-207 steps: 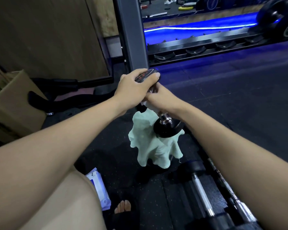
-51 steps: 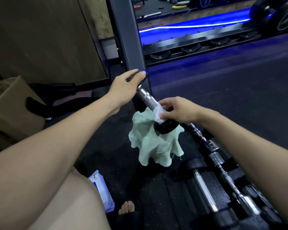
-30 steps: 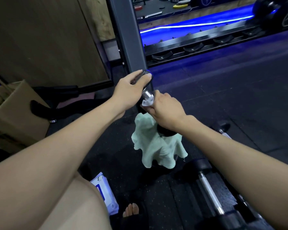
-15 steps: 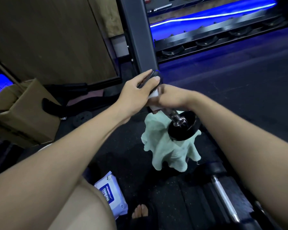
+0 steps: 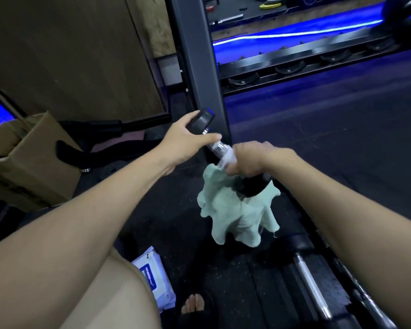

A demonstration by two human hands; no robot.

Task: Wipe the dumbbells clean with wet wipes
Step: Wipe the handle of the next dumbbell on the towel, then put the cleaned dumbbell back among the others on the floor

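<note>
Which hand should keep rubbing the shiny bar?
The right hand, probably: its fingers already wrap the wet wipe round the dumbbell bar. The left hand is busy gripping the top end, steadying it.

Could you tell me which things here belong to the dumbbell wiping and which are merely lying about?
In use:
- dumbbell, tilted, top head held by the left hand
- wet wipe, wrapped round the handle by the right hand
- green cloth under the lower head
- wipes pack on the floor
- another dumbbell, perhaps next

Lying about:
- cardboard box
- rack post
</note>
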